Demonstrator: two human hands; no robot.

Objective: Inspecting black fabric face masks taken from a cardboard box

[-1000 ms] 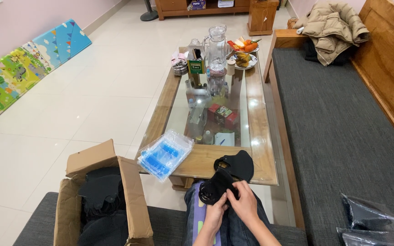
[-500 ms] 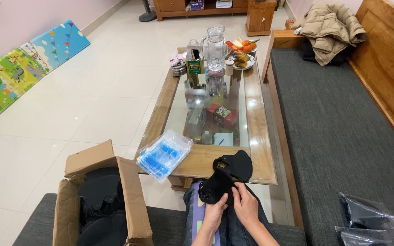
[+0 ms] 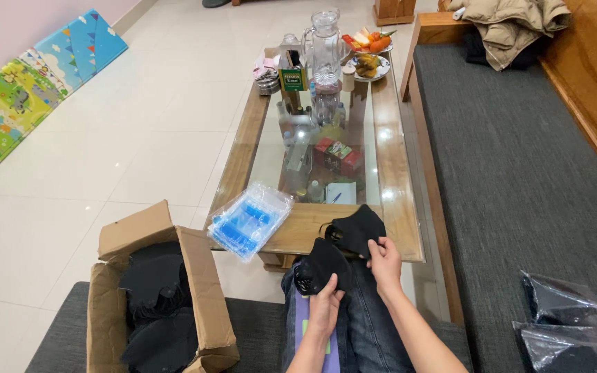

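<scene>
Over the lap, the left hand (image 3: 325,309) pinches the lower edge of a black face mask (image 3: 323,266), and the right hand (image 3: 385,262) is clenched on the side of a second black mask (image 3: 358,228) that overlaps the first and reaches over the near edge of the table (image 3: 402,228). Both masks are bare, with no wrapper on either, so the handling looks to be mid-way: neither is bagged or set down yet. The open cardboard box (image 3: 202,290) on the seat to the left holds a heap of more black masks (image 3: 157,297) (plenty left, by the look of it). A stack of clear plastic bags (image 3: 250,220) overhangs the table's near left corner, just beside the box flap. To the right, filled clear packets (image 3: 564,324) lie on the grey sofa cushion (image 3: 519,166), well apart from the hands. Elbow room is tight between box and table edge; the cushion to the right is open. Farther along the glass top stand a jug (image 3: 327,43) and a fruit plate (image 3: 367,65).
</scene>
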